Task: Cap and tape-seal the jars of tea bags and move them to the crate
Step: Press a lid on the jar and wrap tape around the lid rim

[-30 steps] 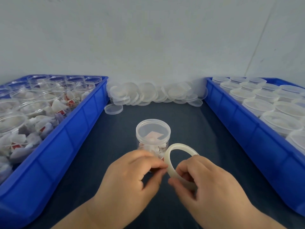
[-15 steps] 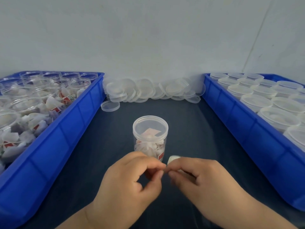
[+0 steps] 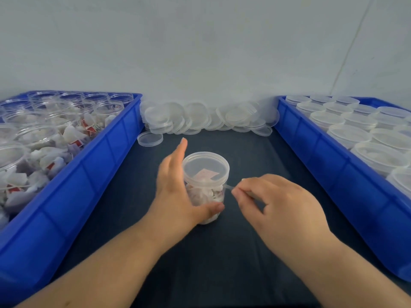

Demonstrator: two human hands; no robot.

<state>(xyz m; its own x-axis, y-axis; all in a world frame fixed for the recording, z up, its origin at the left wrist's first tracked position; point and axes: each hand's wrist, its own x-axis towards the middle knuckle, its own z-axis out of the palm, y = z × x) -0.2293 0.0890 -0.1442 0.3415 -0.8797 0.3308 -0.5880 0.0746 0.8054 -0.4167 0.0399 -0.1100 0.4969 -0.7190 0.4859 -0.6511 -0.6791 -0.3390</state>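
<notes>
A clear capped jar (image 3: pixel 205 171) of tea bags stands upright on the dark mat, in the middle. My left hand (image 3: pixel 173 192) holds it from the left: the palm lies against its side, the thumb wraps round the front near the base, and the fingers reach past its far side. My right hand (image 3: pixel 282 203) is just right of the jar, fingers curled, pinching the tape roll, which is mostly hidden in the hand. A short clear strip of tape (image 3: pixel 229 187) runs from that hand to the jar wall just under the lid.
A blue crate (image 3: pixel 93 161) on the left holds several uncapped jars of tea bags. Another blue crate (image 3: pixel 322 165) on the right holds several capped jars. Loose clear lids (image 3: pixel 200 118) are piled against the back wall, with one lid (image 3: pixel 150 138) lying apart.
My left hand left the tape end and moved up to hold the jar. My right hand shifted right with the roll, and the tape now reaches the jar below the lid.
</notes>
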